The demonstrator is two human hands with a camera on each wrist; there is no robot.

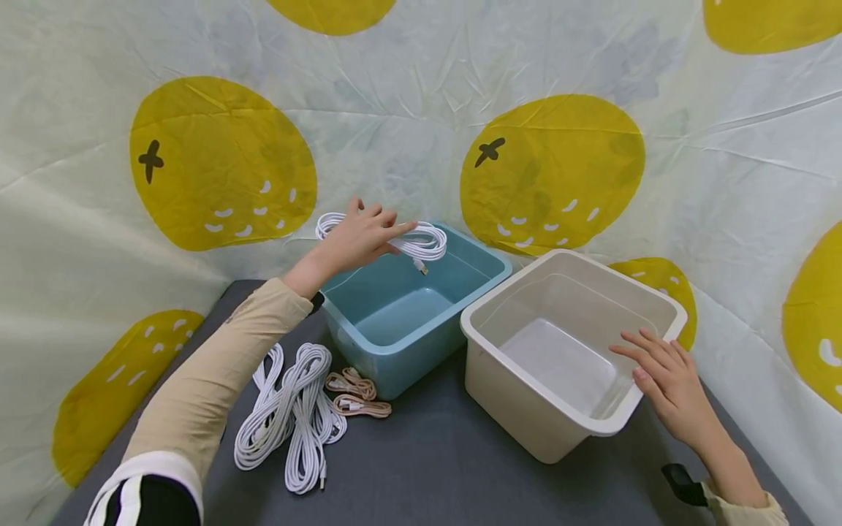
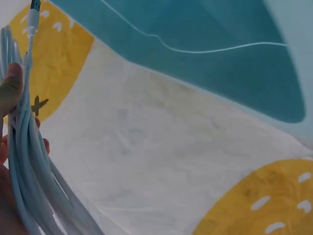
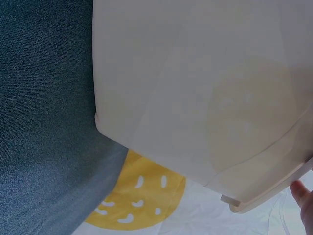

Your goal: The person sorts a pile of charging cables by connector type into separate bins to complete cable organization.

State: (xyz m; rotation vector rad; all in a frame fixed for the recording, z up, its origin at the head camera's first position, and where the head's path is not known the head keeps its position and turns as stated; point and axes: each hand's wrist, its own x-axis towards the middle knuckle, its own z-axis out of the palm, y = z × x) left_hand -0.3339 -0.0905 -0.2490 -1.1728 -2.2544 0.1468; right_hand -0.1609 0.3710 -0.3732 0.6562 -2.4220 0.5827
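A coiled white USB cable [image 1: 429,242] hangs over the back left of the blue bin [image 1: 388,350], gripped by my left hand [image 1: 358,241]. In the left wrist view, the thumb presses on the white coil [image 2: 36,156], and its metal plug [image 2: 33,19] sticks up past the strands. My right hand [image 1: 674,391] is at the right rim of the beige bin [image 1: 509,413], its fingers loosely spread and holding nothing. From the right wrist, a fingertip [image 3: 299,192] appears at or close to that rim; whether it touches is unclear. No objects show inside either bin.
Several bundled white cables [image 1: 289,420] lie on the dark grey tabletop [image 1: 421,467], left of the blue bin. Two small pinkish-tan cable bundles [image 1: 362,406] lie by its front corner. Behind the bins hangs a white cloth [image 1: 395,161] with yellow fruit prints.
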